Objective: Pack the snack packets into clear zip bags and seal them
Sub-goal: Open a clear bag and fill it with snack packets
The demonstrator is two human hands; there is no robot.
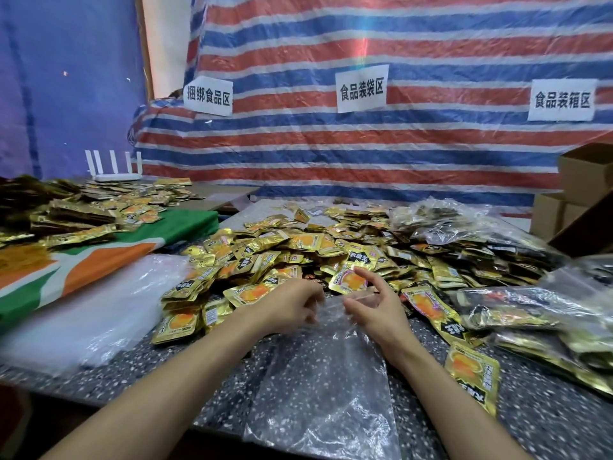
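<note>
An empty clear zip bag point(318, 376) lies flat on the speckled table point(212, 386), its mouth pointing away from me. My left hand point(292, 305) pinches the left side of the bag's mouth with curled fingers. At the right side of the mouth my right hand point(371, 302) holds the zip strip between thumb and fingers. Just beyond both hands spreads a big heap of gold snack packets point(298, 254). One loose packet point(472, 376) rests to the right of the bag.
A stack of empty clear bags point(99, 313) lies at the left by a green and orange cloth point(99, 257). Filled clear bags point(517, 310) pile up at the right, with cardboard boxes point(583, 180) behind. A white router point(114, 167) stands far left.
</note>
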